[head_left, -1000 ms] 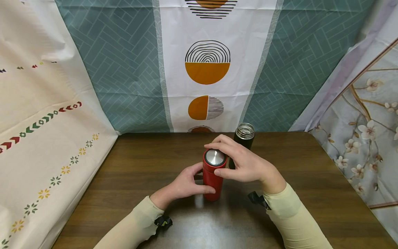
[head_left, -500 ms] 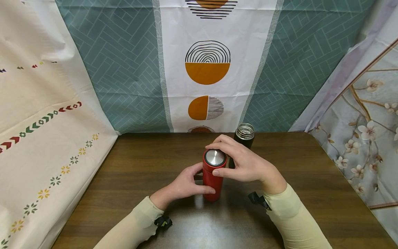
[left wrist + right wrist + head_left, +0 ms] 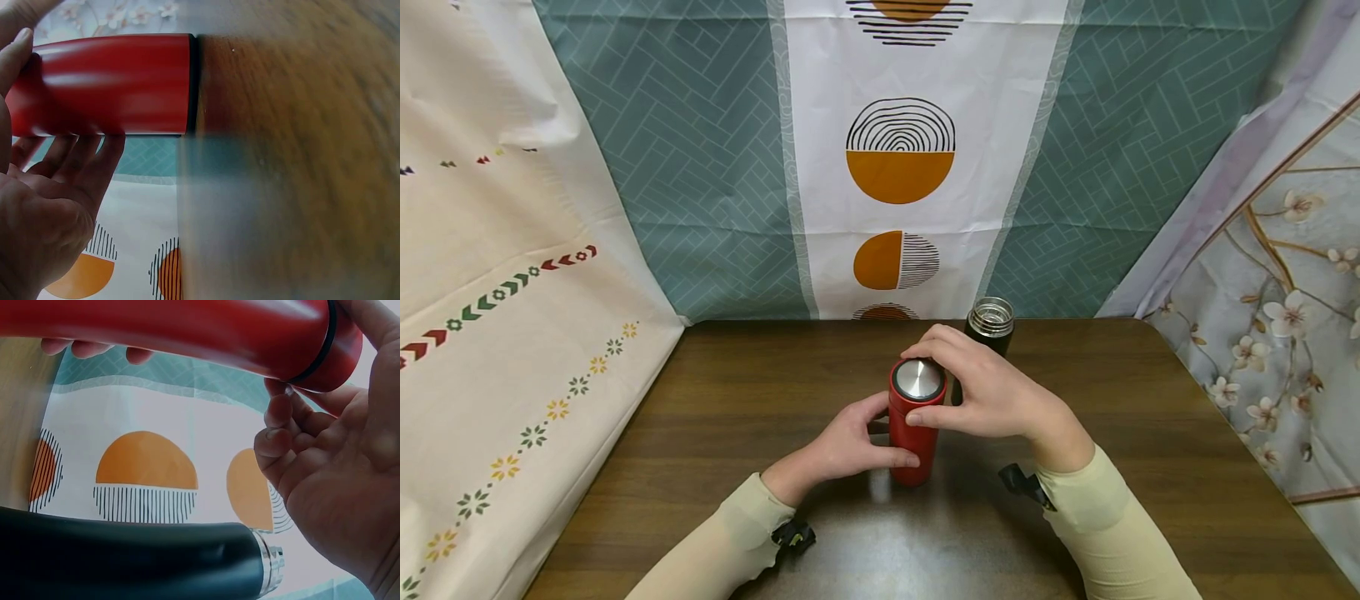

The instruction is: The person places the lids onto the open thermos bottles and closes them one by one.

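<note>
A red thermos (image 3: 913, 442) stands upright on the table in front of me. Its lid (image 3: 919, 379) is on, with a brushed-silver disc on top and a dark ring round it. My left hand (image 3: 853, 437) grips the body from the left, thumb on the near side. Around the lid curl the fingers and thumb of my right hand (image 3: 988, 392), the thumb at its near edge. In the right wrist view a dark seam (image 3: 320, 350) runs between lid and body. The left wrist view shows the thermos's black base edge (image 3: 195, 84) at the tabletop.
A black thermos (image 3: 995, 340) without a lid stands close behind my right hand, its threaded metal neck (image 3: 991, 317) showing. The wooden table (image 3: 737, 375) ends at a patterned curtain (image 3: 730, 167) at the back, with printed cloths (image 3: 512, 292) at the sides.
My right thumb has slid left along the lid's near side while the fingertips on its far side have shifted right. My left hand and the black thermos have stayed put.
</note>
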Available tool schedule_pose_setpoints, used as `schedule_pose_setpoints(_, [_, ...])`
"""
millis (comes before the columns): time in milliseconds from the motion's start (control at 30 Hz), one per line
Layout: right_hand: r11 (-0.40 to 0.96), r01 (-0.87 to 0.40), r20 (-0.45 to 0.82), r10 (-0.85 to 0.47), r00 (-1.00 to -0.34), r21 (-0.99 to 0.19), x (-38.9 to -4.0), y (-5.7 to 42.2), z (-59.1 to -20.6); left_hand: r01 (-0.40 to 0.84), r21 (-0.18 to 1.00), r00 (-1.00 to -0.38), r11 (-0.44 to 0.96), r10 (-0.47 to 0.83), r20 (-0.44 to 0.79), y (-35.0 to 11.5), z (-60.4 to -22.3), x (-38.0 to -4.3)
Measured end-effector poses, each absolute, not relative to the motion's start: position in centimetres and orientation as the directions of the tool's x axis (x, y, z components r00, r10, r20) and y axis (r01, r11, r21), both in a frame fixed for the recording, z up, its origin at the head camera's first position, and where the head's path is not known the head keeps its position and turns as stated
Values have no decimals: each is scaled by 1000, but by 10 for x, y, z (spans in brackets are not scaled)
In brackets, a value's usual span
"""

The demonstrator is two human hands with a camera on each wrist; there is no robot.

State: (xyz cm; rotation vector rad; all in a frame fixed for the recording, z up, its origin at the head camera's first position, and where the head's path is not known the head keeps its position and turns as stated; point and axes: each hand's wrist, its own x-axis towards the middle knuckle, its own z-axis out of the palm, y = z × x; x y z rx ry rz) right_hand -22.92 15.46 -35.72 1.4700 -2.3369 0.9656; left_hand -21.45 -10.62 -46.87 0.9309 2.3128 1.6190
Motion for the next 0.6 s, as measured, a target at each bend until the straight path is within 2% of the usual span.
schedule_pose_setpoints(600, [377,-846,505,-682,-529,-377,-224,150,-356,389,896,-786,215,584,202,-107,-469,-213])
